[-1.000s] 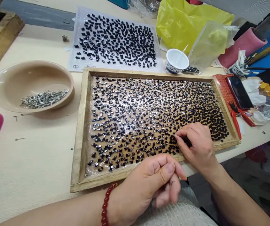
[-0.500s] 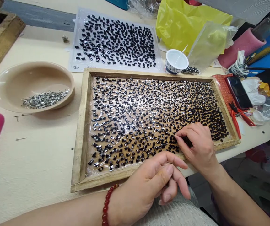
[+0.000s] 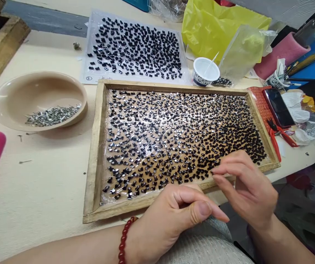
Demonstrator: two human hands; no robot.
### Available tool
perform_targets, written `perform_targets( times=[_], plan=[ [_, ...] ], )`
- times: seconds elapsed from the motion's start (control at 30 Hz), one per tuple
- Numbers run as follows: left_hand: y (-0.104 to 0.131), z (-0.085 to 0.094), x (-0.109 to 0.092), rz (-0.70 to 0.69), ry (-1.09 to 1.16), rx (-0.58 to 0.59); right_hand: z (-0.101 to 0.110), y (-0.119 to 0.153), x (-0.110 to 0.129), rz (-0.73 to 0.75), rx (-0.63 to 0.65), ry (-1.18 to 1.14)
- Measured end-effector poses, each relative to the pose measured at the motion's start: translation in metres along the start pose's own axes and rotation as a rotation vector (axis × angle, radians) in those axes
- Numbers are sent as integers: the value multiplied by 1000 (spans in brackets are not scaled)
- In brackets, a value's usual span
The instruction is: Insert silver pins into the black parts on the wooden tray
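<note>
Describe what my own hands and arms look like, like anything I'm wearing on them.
Both hands are bare, with no gloves, and no ring shows on the fingers in view. The left hand has a bracelet of glossy, dark red round beads around its wrist. The right hand has nothing on its wrist that shows. No sleeve reaches either wrist.

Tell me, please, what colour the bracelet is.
The beaded bracelet is dark red, best seen in the head view.

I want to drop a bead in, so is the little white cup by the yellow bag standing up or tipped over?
Upright: the white cup has its round mouth facing up, with a thin white stick leaning inside.
</note>
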State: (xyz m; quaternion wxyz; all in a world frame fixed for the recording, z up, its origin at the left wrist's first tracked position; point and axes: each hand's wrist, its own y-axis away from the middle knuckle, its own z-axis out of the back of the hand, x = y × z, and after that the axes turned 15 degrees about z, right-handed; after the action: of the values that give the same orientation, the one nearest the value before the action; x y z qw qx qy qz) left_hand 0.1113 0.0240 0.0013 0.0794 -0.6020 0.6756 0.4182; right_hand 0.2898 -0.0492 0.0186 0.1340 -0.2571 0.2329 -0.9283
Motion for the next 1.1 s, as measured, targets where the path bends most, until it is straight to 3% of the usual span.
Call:
perform_targets(
  times=[0.17,0.4,0.6,0.93,1.1],
  plan=[
    [0,-4,-1,71,178,17,9,-1,21,182,33,-140],
    [-1,-8,4,72,389,79,9,-4,28,185,60,-137],
    [1,-8,3,76,327,-11,12,-11,32,208,168,-162],
    [-1,-6,2,114,316,20,13,-6,29,173,112,-227],
    [-1,-5,2,122,293,32,13,-7,27,140,165,-189]
  ],
)
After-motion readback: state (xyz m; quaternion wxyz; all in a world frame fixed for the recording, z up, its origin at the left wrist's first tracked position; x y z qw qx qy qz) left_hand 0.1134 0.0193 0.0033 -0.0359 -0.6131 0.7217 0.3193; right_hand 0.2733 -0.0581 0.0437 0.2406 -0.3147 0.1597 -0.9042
